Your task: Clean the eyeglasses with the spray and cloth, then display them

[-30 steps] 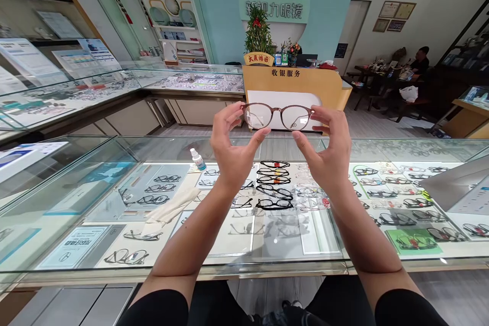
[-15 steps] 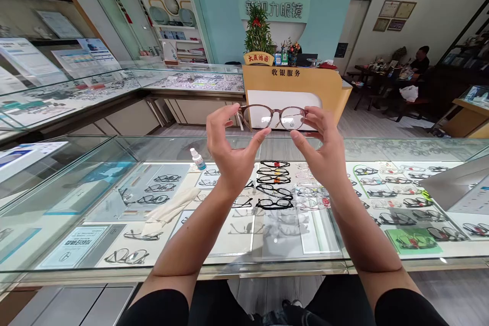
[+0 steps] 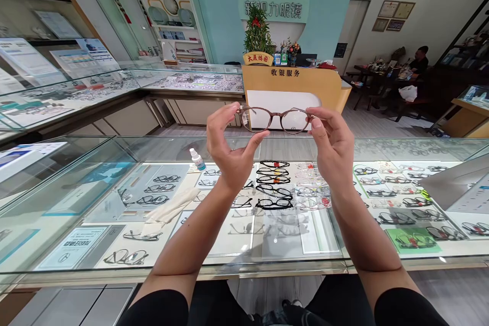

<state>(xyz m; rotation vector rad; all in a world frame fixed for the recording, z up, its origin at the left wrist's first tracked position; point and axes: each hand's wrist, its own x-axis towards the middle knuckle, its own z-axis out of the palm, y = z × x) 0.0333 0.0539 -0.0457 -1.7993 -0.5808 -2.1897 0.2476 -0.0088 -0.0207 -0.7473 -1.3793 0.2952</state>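
A pair of brown-rimmed eyeglasses (image 3: 276, 114) is held up above the glass counter, its front turned level across my view. My left hand (image 3: 231, 147) grips the left end of the frame with the fingers, its thumb near the lower rim. At the other end, my right hand (image 3: 333, 145) pinches the hinge area between thumb and fingers. Beneath my hands, a column of black eyeglasses (image 3: 274, 204) lies on the counter. A small white bottle (image 3: 197, 159) stands left of my left hand, and a cream cloth (image 3: 171, 210) lies nearer to me.
The glass display counter (image 3: 214, 268) spans the width in front of me, with many eyeglasses in and on it. A green card (image 3: 412, 241) lies at the right. Beyond stands a yellow cash desk (image 3: 328, 81). A person (image 3: 419, 61) sits far off at right.
My right hand has moved a little to the right, its thumb now up at the hinge instead of below the lens. The eyeglasses have turned to face more squarely and sit slightly lower.
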